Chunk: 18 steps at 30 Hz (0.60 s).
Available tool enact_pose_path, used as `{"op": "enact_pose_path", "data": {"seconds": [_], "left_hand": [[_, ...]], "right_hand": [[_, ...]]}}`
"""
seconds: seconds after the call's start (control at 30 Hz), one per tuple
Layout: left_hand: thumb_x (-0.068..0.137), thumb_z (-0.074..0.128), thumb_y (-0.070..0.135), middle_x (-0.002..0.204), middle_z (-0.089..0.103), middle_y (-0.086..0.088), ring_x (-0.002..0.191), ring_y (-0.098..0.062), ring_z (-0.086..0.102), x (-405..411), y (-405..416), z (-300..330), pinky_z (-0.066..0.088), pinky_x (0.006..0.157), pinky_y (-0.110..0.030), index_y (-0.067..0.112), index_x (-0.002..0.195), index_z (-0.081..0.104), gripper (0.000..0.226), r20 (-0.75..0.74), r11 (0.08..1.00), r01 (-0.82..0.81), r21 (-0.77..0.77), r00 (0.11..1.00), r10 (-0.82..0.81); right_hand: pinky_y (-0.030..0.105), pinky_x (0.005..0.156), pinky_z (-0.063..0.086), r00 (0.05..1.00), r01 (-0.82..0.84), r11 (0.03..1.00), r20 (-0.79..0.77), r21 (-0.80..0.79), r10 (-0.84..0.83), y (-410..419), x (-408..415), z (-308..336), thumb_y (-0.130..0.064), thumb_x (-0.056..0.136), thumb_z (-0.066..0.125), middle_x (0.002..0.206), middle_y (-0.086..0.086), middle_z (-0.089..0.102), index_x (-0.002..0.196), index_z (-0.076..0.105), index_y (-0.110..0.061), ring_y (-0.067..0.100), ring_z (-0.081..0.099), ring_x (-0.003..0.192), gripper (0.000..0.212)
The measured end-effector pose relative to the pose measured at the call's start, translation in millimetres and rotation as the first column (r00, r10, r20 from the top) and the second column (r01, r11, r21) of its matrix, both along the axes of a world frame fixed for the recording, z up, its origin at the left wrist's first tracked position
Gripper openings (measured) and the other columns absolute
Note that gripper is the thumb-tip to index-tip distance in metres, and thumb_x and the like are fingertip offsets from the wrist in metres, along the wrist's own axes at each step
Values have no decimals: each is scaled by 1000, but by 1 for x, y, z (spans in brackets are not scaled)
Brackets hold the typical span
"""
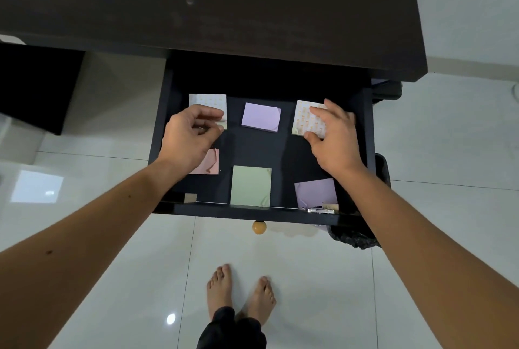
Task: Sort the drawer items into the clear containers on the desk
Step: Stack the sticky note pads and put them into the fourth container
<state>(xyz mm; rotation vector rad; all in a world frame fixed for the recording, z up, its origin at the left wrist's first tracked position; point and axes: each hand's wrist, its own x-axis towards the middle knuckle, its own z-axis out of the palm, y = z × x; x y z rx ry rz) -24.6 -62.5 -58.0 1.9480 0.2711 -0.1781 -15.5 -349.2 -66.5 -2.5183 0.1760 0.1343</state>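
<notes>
The dark drawer (165, 152) is pulled out under the desk, with several note pads on its floor. My left hand (188, 138) pinches the lower edge of a white patterned pad (207, 103) at the back left and covers part of a pink pad (209, 164). My right hand (334, 135) lies over another white patterned pad (303, 115) at the back right, fingers on its top and thumb at its lower edge. A purple pad (261, 117) lies between them. A green pad (250, 185) and a second purple pad (316, 191) rest near the front. No clear containers are in view.
The dark desk top (224, 3) fills the upper frame. A round wooden knob (259, 227) sticks out of the drawer front. A bin with a black bag (356, 239) stands at the drawer's right. My bare feet (241, 292) are on white tiles.
</notes>
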Motion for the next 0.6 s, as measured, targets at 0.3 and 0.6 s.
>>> {"op": "enact_pose_path", "data": {"seconds": [0.3, 0.6], "left_hand": [[97, 73, 10, 122, 59, 5, 98, -8, 58, 6, -3, 0, 42, 78, 0, 24, 118, 72, 26, 202, 970, -4, 244, 978, -47], [97, 72, 5, 154, 53, -1, 147, -14, 44, 8, -6, 0, 30, 85, 13, 16, 134, 63, 40, 142, 975, 15, 220, 989, -47]], "right_hand": [[17, 107, 21, 996, -34, 997, -90, -64, 28, 4, -4, 1, -32, 76, 94, 139, 6, 45, 156, 46, -9, 27, 32, 131, 95], [19, 90, 37, 988, -1, 989, -156, 149, 25, 8, -12, 9, -14, 69, 97, 128, 0, 41, 129, 59, -29, 14, 47, 114, 73]]}}
